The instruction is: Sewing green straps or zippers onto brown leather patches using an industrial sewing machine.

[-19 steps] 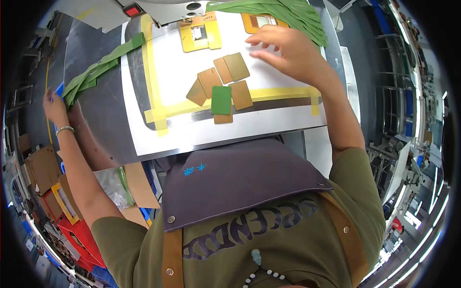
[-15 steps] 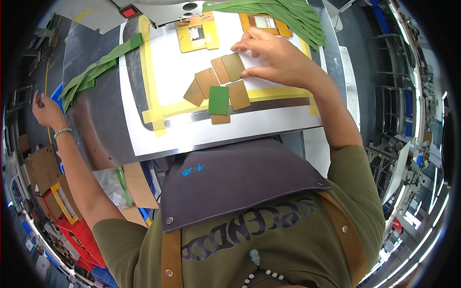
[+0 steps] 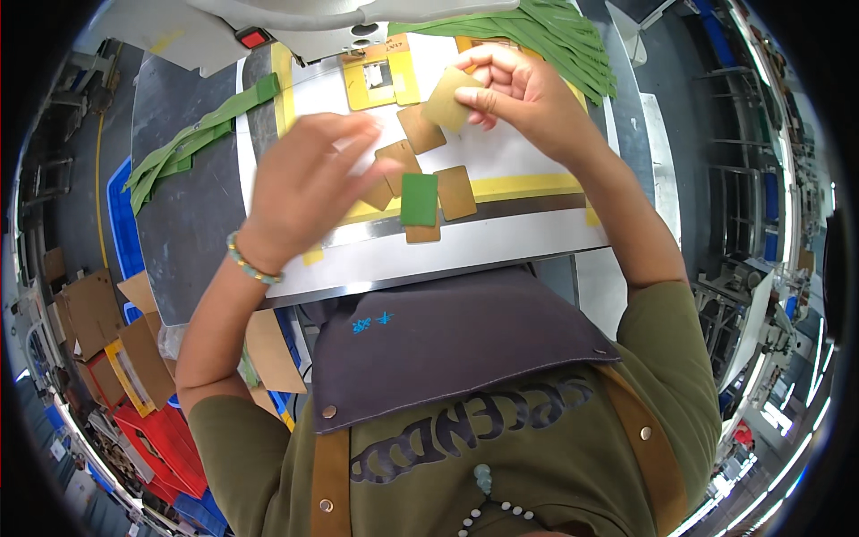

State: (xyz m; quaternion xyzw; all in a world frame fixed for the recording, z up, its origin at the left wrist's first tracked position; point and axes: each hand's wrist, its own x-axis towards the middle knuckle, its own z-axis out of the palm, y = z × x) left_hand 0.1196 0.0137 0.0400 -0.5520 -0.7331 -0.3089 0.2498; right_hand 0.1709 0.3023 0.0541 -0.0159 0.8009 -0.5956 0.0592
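Between the thumb and fingers of my right hand (image 3: 514, 94) is a thin tan rectangular card (image 3: 450, 98), raised over the white work surface. My left hand (image 3: 313, 179) is blurred by motion above the surface's left part; its thumb and fingers look stretched apart, with no held thing visible. It partly covers several tan cards (image 3: 420, 129) lying fanned out and overlapping. A green rectangular piece (image 3: 419, 200) rests on the nearest of them. Beyond the cards lies a yellow template with a rectangular window (image 3: 362, 89). A second yellow template (image 3: 465, 42) is mostly hidden behind my right hand.
Green strips (image 3: 192, 134) hang over the table's left side, and more green strips (image 3: 564, 45) are heaped at the far right. A pale machine arm (image 3: 206, 36) with a red switch (image 3: 254, 38) overhangs the far edge. A blue bin (image 3: 121, 215) stands left of the table.
My left hand has swung from beyond the table's left edge to above the cards. My right hand has lifted one tan card off the group.
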